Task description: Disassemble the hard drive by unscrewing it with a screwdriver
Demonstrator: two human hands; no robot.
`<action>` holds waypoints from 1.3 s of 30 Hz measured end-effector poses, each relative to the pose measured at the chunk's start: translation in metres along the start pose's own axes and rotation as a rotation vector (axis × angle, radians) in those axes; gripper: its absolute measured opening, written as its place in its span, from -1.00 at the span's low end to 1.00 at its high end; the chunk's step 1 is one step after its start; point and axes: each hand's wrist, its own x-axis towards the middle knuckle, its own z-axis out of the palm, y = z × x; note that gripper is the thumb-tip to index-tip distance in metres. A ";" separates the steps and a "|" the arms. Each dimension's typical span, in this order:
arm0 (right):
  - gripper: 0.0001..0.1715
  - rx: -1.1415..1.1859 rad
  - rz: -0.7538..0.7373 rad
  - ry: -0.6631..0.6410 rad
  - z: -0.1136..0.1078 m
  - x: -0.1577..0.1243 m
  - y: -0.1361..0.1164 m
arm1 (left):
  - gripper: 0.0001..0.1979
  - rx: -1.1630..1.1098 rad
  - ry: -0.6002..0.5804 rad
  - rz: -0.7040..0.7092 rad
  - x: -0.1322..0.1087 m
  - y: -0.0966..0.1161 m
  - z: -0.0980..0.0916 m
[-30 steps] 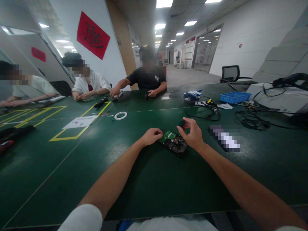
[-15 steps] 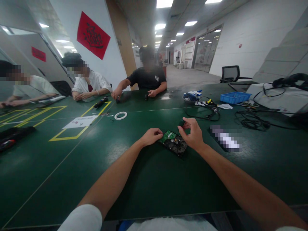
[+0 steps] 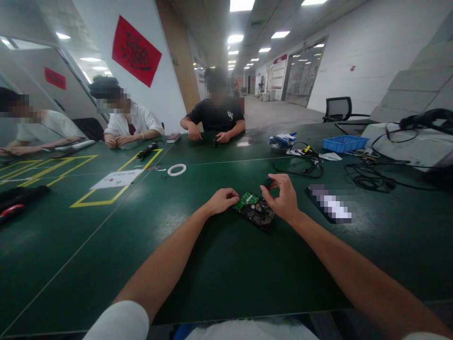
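A hard drive (image 3: 262,218) lies on the green table with its green circuit board (image 3: 248,201) facing up. My left hand (image 3: 223,201) is closed at the drive's left corner, fingertips pinched on its edge. In my right hand (image 3: 283,196) is a small screwdriver (image 3: 268,182), its dark handle upright between thumb and fingers. The shaft points down toward the circuit board; my view does not show whether the tip sits in a screw.
Right of my hand lies a phone (image 3: 329,204). Beyond it are black cables (image 3: 375,177), a blue basket (image 3: 345,143) and blue-white gloves (image 3: 281,141). A white ring (image 3: 176,170) and a paper sheet (image 3: 116,179) lie left. Several people sit across the table.
My hands and the drive stay almost in place. Across the table, the person in black has drawn one arm back from a small stack that now shows on the table.
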 end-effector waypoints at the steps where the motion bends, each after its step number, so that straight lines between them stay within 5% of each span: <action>1: -0.49 -0.003 -0.009 -0.006 -0.001 0.000 -0.001 | -0.68 0.001 0.003 -0.003 0.000 0.000 0.000; 39: -0.34 0.085 0.098 -0.015 0.008 -0.006 0.002 | -0.69 0.008 0.003 0.005 -0.001 0.003 -0.001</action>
